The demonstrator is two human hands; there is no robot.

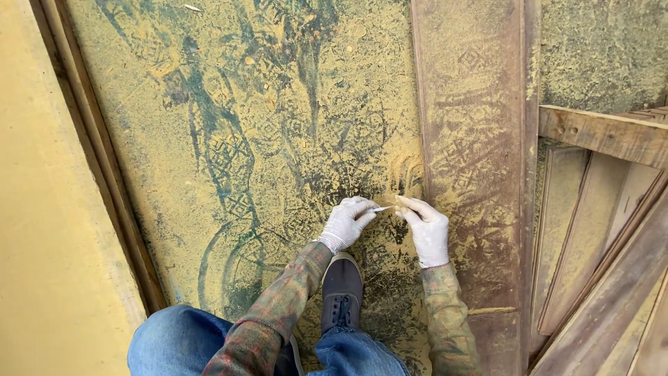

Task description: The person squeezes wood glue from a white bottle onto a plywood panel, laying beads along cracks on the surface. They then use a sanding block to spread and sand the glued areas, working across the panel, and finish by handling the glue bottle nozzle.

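Both my hands wear white gloves and plaid sleeves, held low over a floor (264,139) coated in yellow sawdust. My left hand (346,223) is closed around a small thin white object (380,209) whose tip points right. My right hand (426,228) has its fingers pinched near that tip, touching or almost touching it. Whether the right hand holds something of its own is too small to tell. My dark shoe (341,289) and blue jeans (181,341) sit just below the hands.
A long reddish wooden board (473,139) lies flat beside my right hand. Stacked wooden planks and frames (605,230) fill the right side. A dusty yellow panel with a wooden edge (42,209) runs along the left. Footprints mark the sawdust.
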